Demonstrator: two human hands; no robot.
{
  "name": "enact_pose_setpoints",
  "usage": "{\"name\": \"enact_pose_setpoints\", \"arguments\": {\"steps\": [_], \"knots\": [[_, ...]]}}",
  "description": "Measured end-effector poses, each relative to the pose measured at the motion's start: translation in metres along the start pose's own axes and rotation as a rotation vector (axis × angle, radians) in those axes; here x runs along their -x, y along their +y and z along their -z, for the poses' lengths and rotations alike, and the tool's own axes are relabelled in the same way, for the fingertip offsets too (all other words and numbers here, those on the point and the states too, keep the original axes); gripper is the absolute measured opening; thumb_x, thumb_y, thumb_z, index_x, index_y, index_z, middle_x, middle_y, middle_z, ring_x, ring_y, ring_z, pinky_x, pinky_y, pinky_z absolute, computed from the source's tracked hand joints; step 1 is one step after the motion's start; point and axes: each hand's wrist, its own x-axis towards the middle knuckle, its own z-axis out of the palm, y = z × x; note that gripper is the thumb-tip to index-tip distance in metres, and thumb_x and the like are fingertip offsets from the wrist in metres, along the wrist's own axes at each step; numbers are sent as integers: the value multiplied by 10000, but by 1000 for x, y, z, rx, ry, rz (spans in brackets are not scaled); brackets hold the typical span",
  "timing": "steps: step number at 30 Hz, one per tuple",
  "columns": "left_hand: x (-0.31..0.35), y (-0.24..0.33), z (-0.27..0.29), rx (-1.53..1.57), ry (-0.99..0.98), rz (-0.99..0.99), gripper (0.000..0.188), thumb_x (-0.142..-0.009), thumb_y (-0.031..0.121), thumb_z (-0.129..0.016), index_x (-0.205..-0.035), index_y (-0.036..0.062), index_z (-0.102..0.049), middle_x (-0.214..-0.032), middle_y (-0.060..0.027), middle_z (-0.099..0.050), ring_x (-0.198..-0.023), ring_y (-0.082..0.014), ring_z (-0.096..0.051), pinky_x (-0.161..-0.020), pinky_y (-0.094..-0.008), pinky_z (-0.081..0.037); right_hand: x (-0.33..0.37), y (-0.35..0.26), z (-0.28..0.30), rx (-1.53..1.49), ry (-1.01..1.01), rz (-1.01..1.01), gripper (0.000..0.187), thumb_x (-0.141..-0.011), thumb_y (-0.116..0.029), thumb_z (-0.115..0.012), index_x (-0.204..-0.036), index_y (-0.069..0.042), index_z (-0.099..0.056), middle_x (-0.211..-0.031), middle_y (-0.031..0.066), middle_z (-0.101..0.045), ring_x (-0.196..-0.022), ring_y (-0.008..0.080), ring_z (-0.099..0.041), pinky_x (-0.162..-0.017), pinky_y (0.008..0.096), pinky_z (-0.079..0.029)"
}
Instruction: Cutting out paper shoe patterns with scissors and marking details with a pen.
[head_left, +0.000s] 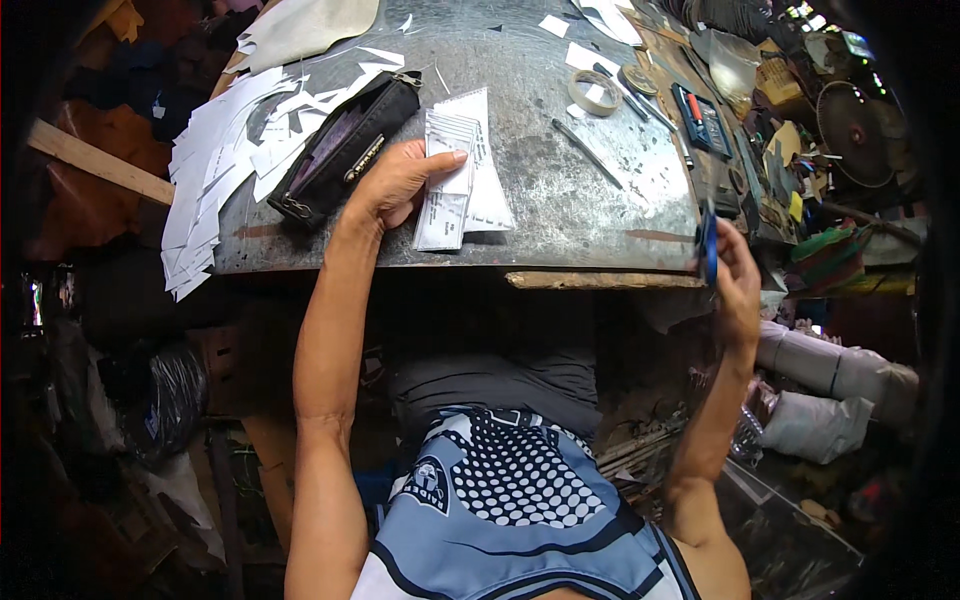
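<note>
My left hand [398,182] is closed on a small stack of white paper pieces [440,225] with dark markings, its thumb pressed on top. The stack is fanned a little at its far end, near the table's front edge. Partly beneath it lies a larger white paper piece [488,195]. Past the table's right front corner, my right hand [738,280] is closed round the blue handles of a pair of scissors [709,250]. The blades point away from me and look thin and blurred. Beside my left hand sits an unzipped black pouch [350,140] with a purplish lining.
White paper sheets and offcuts [215,165] cover the metal table's [540,230] left side. Toward the right lie a pen [587,153], a tape roll [594,92] and a blue-black multimeter-like device [702,120]. A wooden strip [600,281] runs along the front edge. Wrapped bundles [820,420] stand lower right.
</note>
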Motion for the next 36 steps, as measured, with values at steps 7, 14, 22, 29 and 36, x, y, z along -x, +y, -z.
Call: {"name": "enact_pose_setpoints", "arguments": {"steps": [7,14,22,29,36], "knots": [[0,-1,1,-2,-34,53,228,-915,130,-717,-1075,-26,-675,-975,-98,-727,-829,-147,-710,-747,-274,-592,107,-3,-128,-689,-524,-515,583,-868,-51,-728,-1389,-25,-468,-884,81,-648,-770,164,-662,-671,265,-515],[5,-4,-5,-59,-47,3,235,-921,179,-716,-1053,-12,-676,-934,-93,-734,-765,-118,-705,-655,-256,-586,104,1,-164,-466,-452,-477,562,-877,-98,-756,-1361,4,-489,-859,13,-605,-746,83,-608,-669,226,-528],[12,-8,-9,-117,-26,-29,247,-918,184,-716,-1045,-25,-679,-915,-134,-738,-726,-138,-725,-608,-254,-597,100,-1,-170,-383,-470,-569,575,-864,-131,-777,-1364,3,-524,-807,-23,-561,-676,59,-563,-616,208,-483],[11,-10,-9,-139,-34,-32,241,-918,162,-711,-1058,-32,-679,-921,-141,-740,-739,-138,-728,-614,-248,-597,92,6,-175,-409,-440,-558,606,-851,-172,-806,-1362,12,-538,-799,-23,-564,-652,49,-552,-575,196,-460],[11,-10,-11,-139,-26,-21,248,-919,154,-709,-1072,-38,-671,-920,-141,-740,-729,-146,-731,-611,-247,-600,86,10,-179,-422,-421,-527,617,-847,-169,-810,-1368,18,-538,-781,-26,-568,-626,43,-548,-544,195,-455]]}}
